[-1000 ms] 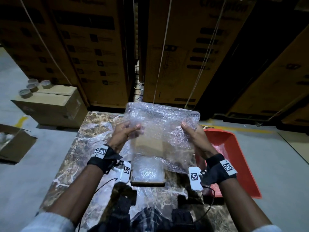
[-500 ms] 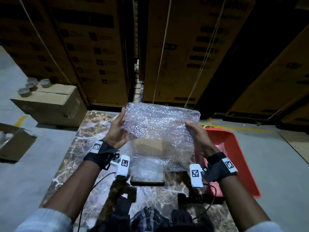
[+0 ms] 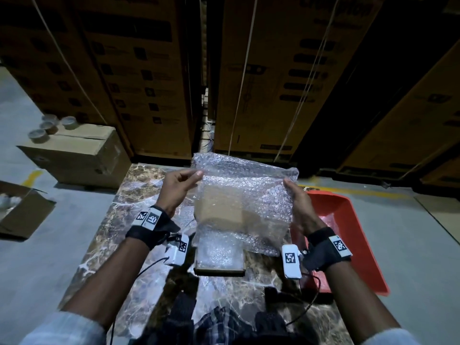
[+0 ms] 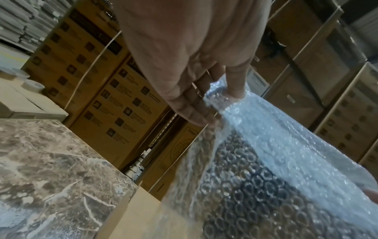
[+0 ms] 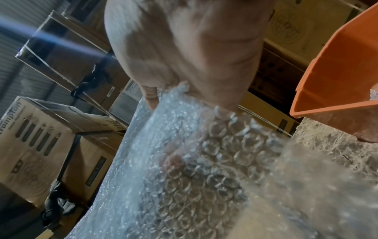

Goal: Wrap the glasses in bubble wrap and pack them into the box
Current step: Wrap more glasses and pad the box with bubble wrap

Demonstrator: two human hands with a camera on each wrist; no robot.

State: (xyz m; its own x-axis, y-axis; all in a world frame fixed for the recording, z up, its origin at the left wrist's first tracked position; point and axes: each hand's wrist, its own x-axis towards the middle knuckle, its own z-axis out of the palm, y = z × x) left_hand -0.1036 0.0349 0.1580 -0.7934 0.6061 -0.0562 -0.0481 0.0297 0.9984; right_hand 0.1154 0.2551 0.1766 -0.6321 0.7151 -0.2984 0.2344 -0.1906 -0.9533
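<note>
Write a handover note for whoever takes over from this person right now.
Left hand: pinches the top left corner of the bubble wrap sheet.
Right hand: grips the sheet's right edge.
The sheet hangs spread above the small cardboard box on the marble table; more bubble wrap already lies in the box.
An orange tray sits at the table's right.
No glass shows in any view, so how many are wrapped or packed cannot be told.
Left: wrap the glasses with this sheet and pack them into the box.
</note>
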